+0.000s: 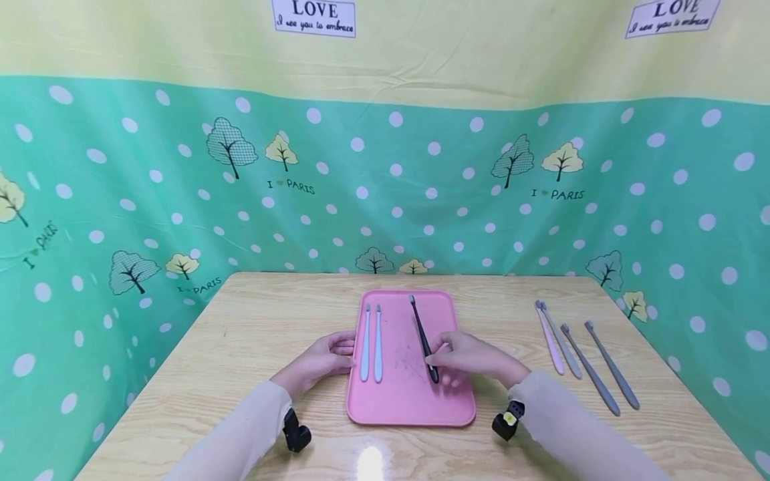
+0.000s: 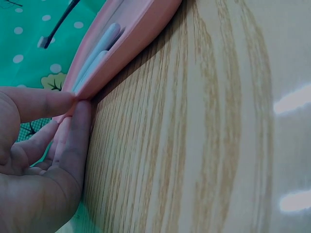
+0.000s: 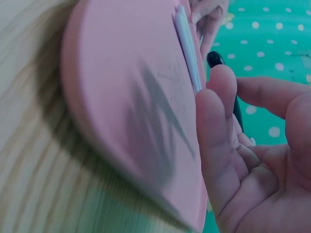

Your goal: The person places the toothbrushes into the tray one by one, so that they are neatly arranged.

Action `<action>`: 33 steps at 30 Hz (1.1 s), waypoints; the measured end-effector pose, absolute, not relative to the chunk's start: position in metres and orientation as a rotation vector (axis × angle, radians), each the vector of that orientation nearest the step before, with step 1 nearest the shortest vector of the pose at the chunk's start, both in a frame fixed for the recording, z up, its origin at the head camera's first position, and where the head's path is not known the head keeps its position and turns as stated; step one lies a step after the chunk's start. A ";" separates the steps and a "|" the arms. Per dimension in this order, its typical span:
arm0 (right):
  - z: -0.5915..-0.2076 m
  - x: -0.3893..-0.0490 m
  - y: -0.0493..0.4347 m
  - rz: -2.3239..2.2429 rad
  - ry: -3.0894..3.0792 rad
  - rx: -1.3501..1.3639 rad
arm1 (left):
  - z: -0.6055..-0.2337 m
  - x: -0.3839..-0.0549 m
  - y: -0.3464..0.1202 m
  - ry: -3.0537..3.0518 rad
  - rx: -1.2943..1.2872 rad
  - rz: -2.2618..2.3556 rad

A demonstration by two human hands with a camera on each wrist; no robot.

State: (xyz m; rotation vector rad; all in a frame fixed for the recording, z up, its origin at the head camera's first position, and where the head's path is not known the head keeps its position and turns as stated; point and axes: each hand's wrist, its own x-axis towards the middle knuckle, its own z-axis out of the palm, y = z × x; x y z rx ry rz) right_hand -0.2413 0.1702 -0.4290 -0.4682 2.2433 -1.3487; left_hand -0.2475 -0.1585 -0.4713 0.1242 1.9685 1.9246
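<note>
A pink tray [image 1: 409, 409] lies on the wooden table. My left hand [image 1: 321, 361] is at its left edge; in the left wrist view the thumb and a finger [image 2: 80, 131] pinch the rim. Between thumb and fingertips, my right hand [image 1: 469, 355] grips a black toothbrush [image 1: 420, 329] near its handle end. That toothbrush is held over the tray's right half, bristle head toward the far side, and in the right wrist view a shadow falls on the tray below. Two light blue toothbrushes [image 1: 365, 347] lie side by side along the tray's left side, heads pointing away.
Right of the tray, on the table [image 1: 499, 304], lie a pink-purple toothbrush [image 1: 549, 339], a light grey one [image 1: 563, 342] and two darker grey-blue toothbrushes [image 1: 612, 366]. A green, dotted curtain [image 1: 337, 220] stands behind and at both sides.
</note>
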 end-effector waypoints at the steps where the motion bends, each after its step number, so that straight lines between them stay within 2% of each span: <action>1: -0.429 -0.242 0.168 -1.346 2.239 -0.471 | -0.471 -0.247 -0.158 1.963 0.128 1.927; 17: -0.434 -0.252 0.136 -1.362 2.156 -0.466 | -0.469 -0.247 -0.156 2.024 0.079 1.879; 33: -0.455 -0.262 0.108 -1.394 2.087 -0.332 | -0.469 -0.246 -0.155 2.035 0.058 1.872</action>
